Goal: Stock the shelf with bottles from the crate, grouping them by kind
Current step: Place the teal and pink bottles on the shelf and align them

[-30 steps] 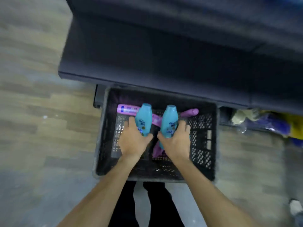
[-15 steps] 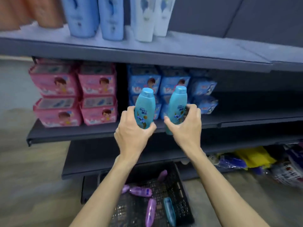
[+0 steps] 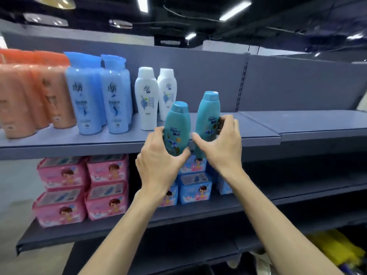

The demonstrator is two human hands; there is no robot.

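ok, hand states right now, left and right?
Left hand: grips the shorter teal plastic bottle.
Right hand: grips the taller teal plastic bottle.

A shop; grey shelving (image 3: 258, 133) stocked with shampoo bottles (image 3: 85, 96); wipe packs (image 3: 107, 169).

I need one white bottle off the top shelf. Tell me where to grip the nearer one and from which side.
Grip the white bottle round its wide lower body, coming from the shelf's front edge. It stands upright; blue bottles crowd its left, the second white bottle its right, so only the front is open. The narrow cap would probably give a poorer hold.
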